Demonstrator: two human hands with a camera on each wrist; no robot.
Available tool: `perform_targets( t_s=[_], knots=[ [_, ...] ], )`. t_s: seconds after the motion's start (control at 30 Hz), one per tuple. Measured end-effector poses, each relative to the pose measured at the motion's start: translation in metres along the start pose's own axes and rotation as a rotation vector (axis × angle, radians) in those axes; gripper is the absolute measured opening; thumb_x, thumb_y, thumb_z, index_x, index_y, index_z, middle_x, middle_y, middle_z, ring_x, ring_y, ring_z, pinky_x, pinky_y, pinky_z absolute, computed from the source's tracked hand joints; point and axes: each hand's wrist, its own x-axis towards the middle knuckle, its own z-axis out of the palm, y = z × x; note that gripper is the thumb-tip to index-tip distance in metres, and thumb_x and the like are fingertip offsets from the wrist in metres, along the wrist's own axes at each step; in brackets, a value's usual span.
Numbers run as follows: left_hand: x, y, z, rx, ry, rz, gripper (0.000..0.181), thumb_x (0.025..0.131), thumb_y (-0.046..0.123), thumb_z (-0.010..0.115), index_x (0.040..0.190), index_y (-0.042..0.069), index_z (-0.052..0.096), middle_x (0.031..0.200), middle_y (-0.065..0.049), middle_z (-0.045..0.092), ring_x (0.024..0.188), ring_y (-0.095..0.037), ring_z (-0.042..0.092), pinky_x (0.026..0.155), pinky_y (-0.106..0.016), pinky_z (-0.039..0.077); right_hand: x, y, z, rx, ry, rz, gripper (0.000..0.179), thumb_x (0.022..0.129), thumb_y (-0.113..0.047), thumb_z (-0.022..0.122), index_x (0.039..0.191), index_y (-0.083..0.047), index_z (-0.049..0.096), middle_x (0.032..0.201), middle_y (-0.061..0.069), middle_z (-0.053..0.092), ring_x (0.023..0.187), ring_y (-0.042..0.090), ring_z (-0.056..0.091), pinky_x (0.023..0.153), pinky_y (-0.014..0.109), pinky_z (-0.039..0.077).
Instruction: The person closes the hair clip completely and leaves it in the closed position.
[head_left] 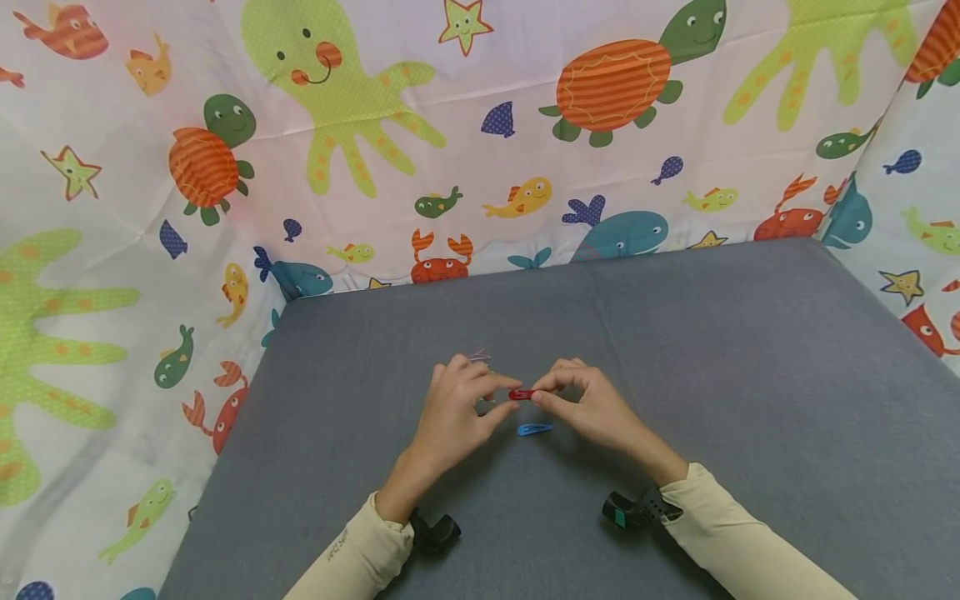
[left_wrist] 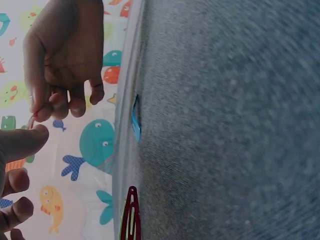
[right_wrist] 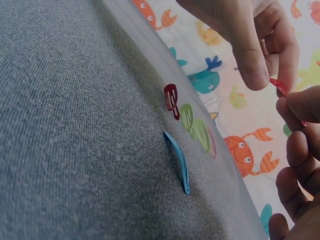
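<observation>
My right hand [head_left: 592,404] pinches a red snap hair clip [head_left: 521,394] between thumb and index finger, just above the table. On the clip's other end, the thumb and index finger of my left hand [head_left: 453,417] stand apart on either side of it. In the right wrist view a small gap shows between the left thumb and that red clip [right_wrist: 280,86]. A blue hair clip [head_left: 534,430] lies on the table below the hands. Beyond it lie a dark red clip [right_wrist: 171,100], green clips [right_wrist: 187,118] and a pink clip [right_wrist: 212,142], mostly hidden behind the left hand from above.
A grey cloth-covered table [head_left: 750,375] spreads around the hands. White curtains [head_left: 465,125] printed with sea animals hang behind it and at both sides. Black wrist devices [head_left: 633,508] sit at the cuffs of both light sleeves.
</observation>
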Motion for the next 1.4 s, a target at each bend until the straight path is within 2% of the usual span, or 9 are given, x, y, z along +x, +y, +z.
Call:
perform_targets(
  t_s=[0.2,0.4,0.63,0.73,0.97,1.1,1.4],
  knots=[
    [-0.0005,0.0002,0.0002,0.041,0.039,0.020,0.017,0.082,0.027,0.087,0.098,0.026,0.082,0.078,0.007,0.065,0.074,-0.012,0.042,0.070,-0.032,0.026,-0.0005,-0.0001,-0.0001,-0.001,-0.003,0.000,0.007,0.094,-0.016,0.073,0.095,-0.016,0.080,0.087,-0.003,0.067,0.089,0.012,0.054,0.084,0.039,0.044],
    [-0.0002,0.0001,0.0001,0.040,0.036,0.011,0.017,0.082,0.027,0.087,0.098,0.026,0.082,0.081,0.006,0.069,0.075,-0.011,0.044,0.070,-0.032,0.028,-0.0011,0.0010,0.0000,-0.015,0.012,-0.034,0.008,0.092,-0.015,0.076,0.097,-0.017,0.081,0.088,-0.004,0.068,0.090,0.014,0.054,0.083,0.041,0.044],
    [-0.0005,-0.0004,-0.0003,0.055,0.027,0.010,0.017,0.082,0.027,0.087,0.098,0.027,0.082,0.079,0.008,0.066,0.074,-0.011,0.043,0.070,-0.031,0.027,-0.0022,0.0015,0.0005,-0.032,0.035,-0.065,0.016,0.086,-0.015,0.082,0.100,-0.022,0.080,0.088,-0.008,0.065,0.091,0.014,0.051,0.083,0.044,0.041],
    [-0.0005,-0.0004,-0.0002,0.057,0.028,0.008,0.017,0.082,0.027,0.087,0.099,0.027,0.082,0.078,0.007,0.066,0.074,-0.011,0.043,0.070,-0.031,0.027,-0.0025,0.0017,0.0007,-0.050,0.057,-0.094,0.019,0.084,-0.015,0.084,0.101,-0.022,0.079,0.087,-0.008,0.064,0.090,0.013,0.050,0.084,0.043,0.036],
    [-0.0010,-0.0004,-0.0002,0.056,0.025,0.002,0.018,0.082,0.026,0.087,0.099,0.027,0.082,0.079,0.009,0.066,0.074,-0.011,0.044,0.070,-0.032,0.028,-0.0015,0.0035,-0.0023,-0.084,0.103,-0.128,0.024,0.081,-0.014,0.086,0.102,-0.020,0.078,0.086,0.002,0.065,0.088,0.025,0.051,0.084,0.043,0.031],
    [-0.0013,-0.0002,-0.0001,0.042,0.023,-0.004,0.018,0.082,0.025,0.087,0.099,0.026,0.082,0.078,0.007,0.066,0.075,-0.011,0.044,0.070,-0.032,0.028,-0.0005,0.0030,-0.0045,-0.104,0.123,-0.167,0.025,0.079,-0.012,0.087,0.101,-0.018,0.078,0.085,0.007,0.065,0.087,0.021,0.050,0.084,0.041,0.027],
    [-0.0015,-0.0002,0.0008,0.032,0.018,-0.009,0.017,0.082,0.025,0.087,0.099,0.026,0.083,0.075,0.003,0.066,0.073,-0.011,0.041,0.070,-0.032,0.026,0.0008,0.0035,-0.0032,-0.188,0.150,-0.282,0.024,0.076,-0.006,0.088,0.093,-0.019,0.079,0.079,-0.007,0.057,0.080,0.012,0.041,0.080,0.040,0.019]
  ],
)
